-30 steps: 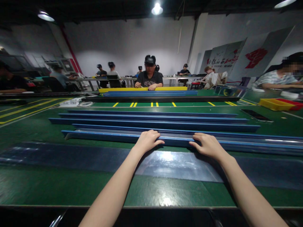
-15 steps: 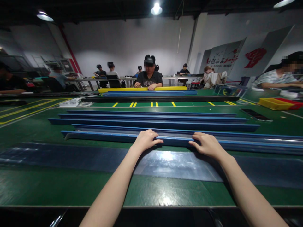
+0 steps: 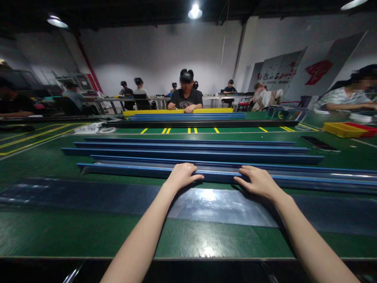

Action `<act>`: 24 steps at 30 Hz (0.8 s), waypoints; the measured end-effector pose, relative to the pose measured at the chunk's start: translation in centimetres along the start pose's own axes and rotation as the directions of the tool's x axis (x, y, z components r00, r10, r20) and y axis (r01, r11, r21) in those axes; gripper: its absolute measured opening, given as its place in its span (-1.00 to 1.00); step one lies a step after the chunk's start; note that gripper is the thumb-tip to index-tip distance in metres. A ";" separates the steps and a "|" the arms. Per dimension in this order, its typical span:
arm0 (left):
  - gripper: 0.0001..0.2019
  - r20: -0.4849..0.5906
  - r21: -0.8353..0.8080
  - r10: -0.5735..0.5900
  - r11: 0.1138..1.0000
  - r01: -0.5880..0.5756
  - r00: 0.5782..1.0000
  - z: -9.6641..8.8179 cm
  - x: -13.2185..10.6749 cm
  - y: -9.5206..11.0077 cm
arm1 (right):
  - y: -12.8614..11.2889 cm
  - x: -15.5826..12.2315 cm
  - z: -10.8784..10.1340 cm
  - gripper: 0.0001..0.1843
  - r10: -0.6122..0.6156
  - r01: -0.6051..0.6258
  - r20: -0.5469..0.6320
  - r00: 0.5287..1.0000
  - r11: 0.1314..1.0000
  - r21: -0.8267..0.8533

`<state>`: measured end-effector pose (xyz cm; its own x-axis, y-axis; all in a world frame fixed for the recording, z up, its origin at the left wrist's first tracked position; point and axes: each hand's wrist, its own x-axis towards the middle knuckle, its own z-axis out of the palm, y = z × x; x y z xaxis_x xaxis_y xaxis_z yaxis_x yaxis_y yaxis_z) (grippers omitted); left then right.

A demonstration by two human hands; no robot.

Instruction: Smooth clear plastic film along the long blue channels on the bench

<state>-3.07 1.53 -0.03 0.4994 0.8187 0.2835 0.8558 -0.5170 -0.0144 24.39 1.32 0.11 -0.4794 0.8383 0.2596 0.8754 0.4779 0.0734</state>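
Observation:
A long blue channel-shaped profile (image 3: 219, 177) lies crosswise on the green table (image 3: 188, 239). My left hand (image 3: 185, 175) grips its near wall, with the fingers over the top edge and the thumb on the near side. Farther right, my right hand (image 3: 259, 180) is closed on the same wall in a like way, thumb pointing left. Between the hands, part of the channel shows uncovered. Closer to me, a flat, shiny, see-through strip (image 3: 212, 206) stretches across the table under my forearms.
Beyond the profile lie more blue profiles (image 3: 194, 154). A phone (image 3: 319, 144) and a yellow tray (image 3: 341, 129) are at the right. Farther back sit a long black bar (image 3: 203, 124) and yellow bars (image 3: 212, 110), where a co-worker (image 3: 187, 94) sits facing me.
Both hands stay in place on the blue profile. The whole view has shifted very slightly; nothing else has visibly moved.

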 end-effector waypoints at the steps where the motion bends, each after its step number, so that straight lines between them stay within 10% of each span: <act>1: -0.59 0.007 0.004 0.003 1.000 -0.003 1.000 -0.1 0.0 0.0 | 0.0 0.0 0.0 -0.55 0.001 -0.001 0.001 1.000 1.000 -0.003; 16: -0.62 0.267 -0.061 -0.017 0.998 0.035 0.963 -1.9 1.7 0.2 | -0.5 0.9 -0.2 -0.41 0.159 -0.165 0.137 0.978 0.986 0.036; 24: -0.60 0.210 -0.170 0.109 0.983 -0.074 0.971 -0.8 1.5 -1.0 | -1.1 2.2 -0.4 -0.43 0.203 -0.246 0.238 0.950 0.954 0.171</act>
<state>-3.32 3.08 1.20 0.6070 0.7914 0.0720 0.7814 -0.6109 0.1276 22.42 2.50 1.01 -0.2928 0.9556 0.0326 0.9424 0.2942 -0.1589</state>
